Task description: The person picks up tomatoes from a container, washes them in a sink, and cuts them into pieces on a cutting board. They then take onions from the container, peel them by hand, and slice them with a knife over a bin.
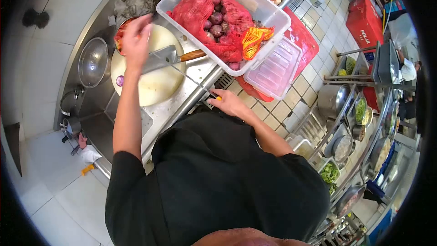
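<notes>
My left hand [138, 38], slightly blurred, is over the edge of a bowl of red chopped pieces [123, 34]. Its fingers look apart, and I see nothing held in them. My right hand [231, 105] is closed on the yellow handle of a knife [195, 83], whose thin blade points up-left over the counter edge. Beneath the left forearm lies a round pale cutting board [159, 89]. A wide cleaver with a wooden handle [192, 55] rests on this board. At the board's left edge sits a small purple onion piece [119, 80].
A clear plastic tub [277, 16] holds a red net sack of onions [195, 11]. Left of the board are a metal colander [94, 62] and a sink [107, 118]. A pink-lidded container [277, 68] stands right of the tub. Shelves with pans [341, 148] line the right.
</notes>
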Demonstrator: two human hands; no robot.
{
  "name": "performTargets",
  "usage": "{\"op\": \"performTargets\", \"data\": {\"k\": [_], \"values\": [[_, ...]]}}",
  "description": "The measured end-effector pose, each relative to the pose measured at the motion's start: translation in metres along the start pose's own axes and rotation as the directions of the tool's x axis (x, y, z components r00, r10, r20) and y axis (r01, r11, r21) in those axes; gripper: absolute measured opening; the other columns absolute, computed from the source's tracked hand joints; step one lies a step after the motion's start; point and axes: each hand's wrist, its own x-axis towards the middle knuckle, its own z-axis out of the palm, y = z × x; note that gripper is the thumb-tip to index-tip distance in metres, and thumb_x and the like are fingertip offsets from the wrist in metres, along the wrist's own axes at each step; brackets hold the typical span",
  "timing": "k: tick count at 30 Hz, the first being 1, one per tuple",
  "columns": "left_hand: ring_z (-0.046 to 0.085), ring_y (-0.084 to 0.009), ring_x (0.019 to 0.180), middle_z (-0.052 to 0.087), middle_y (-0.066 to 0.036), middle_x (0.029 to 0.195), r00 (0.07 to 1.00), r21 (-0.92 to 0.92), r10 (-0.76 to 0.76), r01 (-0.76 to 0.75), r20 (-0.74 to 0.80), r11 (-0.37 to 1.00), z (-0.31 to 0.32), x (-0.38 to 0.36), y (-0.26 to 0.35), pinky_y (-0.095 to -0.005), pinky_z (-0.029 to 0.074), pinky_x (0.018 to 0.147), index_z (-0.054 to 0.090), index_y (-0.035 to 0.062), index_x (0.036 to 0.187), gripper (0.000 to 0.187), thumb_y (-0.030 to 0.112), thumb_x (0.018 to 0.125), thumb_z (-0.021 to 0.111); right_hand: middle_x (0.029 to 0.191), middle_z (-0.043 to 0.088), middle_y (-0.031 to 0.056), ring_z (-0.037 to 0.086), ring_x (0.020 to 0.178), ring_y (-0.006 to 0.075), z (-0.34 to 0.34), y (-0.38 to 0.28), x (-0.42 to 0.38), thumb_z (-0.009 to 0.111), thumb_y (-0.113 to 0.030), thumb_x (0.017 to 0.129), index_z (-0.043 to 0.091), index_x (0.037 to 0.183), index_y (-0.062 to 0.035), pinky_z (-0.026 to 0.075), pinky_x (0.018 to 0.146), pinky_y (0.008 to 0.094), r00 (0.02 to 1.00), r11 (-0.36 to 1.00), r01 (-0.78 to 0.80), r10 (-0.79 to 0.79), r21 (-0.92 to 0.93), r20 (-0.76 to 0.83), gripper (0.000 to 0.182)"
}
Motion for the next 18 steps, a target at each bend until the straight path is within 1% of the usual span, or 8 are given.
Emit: {"op": "performTargets", "data": {"k": [4, 6, 7, 9, 10, 12, 15, 18], "values": [[0.067, -0.0163, 0.101, 0.073, -0.007, 0.106, 0.775, -0.142, 0.082, 0.010, 0.626, 0.990, 0.110, 0.044, 0.029, -0.0305, 0.052, 0.093, 0.070, -0.0014, 0.117, 0.026, 0.016, 0.098, 0.064, 0.119, 0.068, 0.0268, 0.064, 0.115, 0.0416, -0.015, 0.000, 0.012, 0.067, -0.043, 0.090, 0.061, 0.132, 0.0005, 0.049, 0.100, 0.0450, 0.997, 0.998, 0.011, -0.006, -0.063, 0.081, 0.061], [0.072, -0.0255, 0.096, 0.075, -0.013, 0.099, 0.586, 0.012, -0.061, 0.087, 0.808, 0.996, 0.153, 0.051, 0.019, -0.0356, 0.055, 0.088, 0.071, -0.0037, 0.109, 0.023, 0.013, 0.094, 0.064, 0.116, 0.069, 0.0260, 0.064, 0.112, 0.0429, -0.026, -0.010, 0.014, 0.066, -0.044, 0.090, 0.063, 0.128, -0.0015, 0.049, 0.097, 0.0465, 0.992, 0.994, 0.033, -0.020, -0.103, 0.126, 0.057], [0.072, -0.0293, 0.096, 0.074, -0.016, 0.098, 0.582, 0.222, -0.123, -0.101, 0.804, 0.970, 0.162, 0.057, 0.010, -0.0381, 0.056, 0.086, 0.071, -0.0033, 0.105, 0.022, 0.013, 0.092, 0.064, 0.114, 0.069, 0.0256, 0.064, 0.111, 0.0430, -0.026, -0.007, 0.017, 0.066, -0.044, 0.090, 0.064, 0.126, -0.0022, 0.050, 0.096, 0.0471, 0.992, 0.993, 0.055, -0.042, -0.107, 0.122, 0.056], [0.071, -0.0368, 0.095, 0.073, -0.022, 0.096, 0.605, 0.561, -0.228, -0.445, 0.763, 0.698, 0.174, 0.064, -0.004, -0.0431, 0.056, 0.083, 0.072, -0.0026, 0.099, 0.020, 0.011, 0.086, 0.064, 0.112, 0.070, 0.0248, 0.065, 0.109, 0.0434, -0.025, 0.003, 0.023, 0.066, -0.044, 0.090, 0.065, 0.123, -0.0037, 0.050, 0.095, 0.0482, 0.990, 0.989, 0.092, -0.078, -0.120, 0.116, 0.052], [0.068, -0.0436, 0.096, 0.070, -0.027, 0.097, 0.618, 0.646, -0.312, -0.439, 0.722, 0.625, 0.170, 0.069, -0.003, -0.0496, 0.055, 0.080, 0.073, 0.0004, 0.094, 0.020, 0.013, 0.080, 0.065, 0.111, 0.070, 0.0247, 0.065, 0.109, 0.0431, -0.027, 0.002, 0.023, 0.066, -0.044, 0.090, 0.065, 0.122, -0.0036, 0.050, 0.095, 0.0483, 0.990, 0.988, 0.087, -0.072, -0.126, 0.123, 0.052], [0.069, -0.0431, 0.092, 0.071, -0.026, 0.094, 0.598, 0.604, -0.323, -0.354, 0.733, 0.714, 0.161, 0.078, -0.009, -0.0495, 0.055, 0.081, 0.073, 0.0016, 0.097, 0.022, 0.012, 0.078, 0.068, 0.111, 0.070, 0.0245, 0.065, 0.109, 0.0425, -0.033, -0.003, 0.021, 0.066, -0.045, 0.090, 0.065, 0.121, -0.0034, 0.050, 0.095, 0.0485, 0.989, 0.987, 0.078, -0.058, -0.140, 0.136, 0.052], [0.069, -0.0441, 0.093, 0.071, -0.027, 0.096, 0.504, 0.564, -0.336, -0.417, 0.796, 0.713, 0.148, 0.073, -0.002, -0.0531, 0.055, 0.081, 0.072, -0.0029, 0.094, 0.021, 0.014, 0.081, 0.069, 0.110, 0.070, 0.0247, 0.066, 0.108, 0.0421, -0.035, 0.005, 0.024, 0.067, -0.045, 0.090, 0.065, 0.121, -0.0035, 0.050, 0.094, 0.0487, 0.988, 0.988, 0.107, -0.093, -0.112, 0.125, 0.052], [0.066, -0.0394, 0.105, 0.068, -0.021, 0.109, 0.479, 0.390, -0.133, -0.490, 0.868, 0.779, 0.145, 0.058, -0.003, -0.0478, 0.052, 0.090, 0.074, 0.0045, 0.108, 0.035, 0.008, 0.073, 0.075, 0.109, 0.070, 0.0245, 0.066, 0.108, 0.0420, -0.041, 0.005, 0.024, 0.067, -0.045, 0.090, 0.065, 0.121, -0.0036, 0.050, 0.095, 0.0486, 0.991, 0.990, 0.081, -0.068, -0.112, 0.117, 0.052]]}}
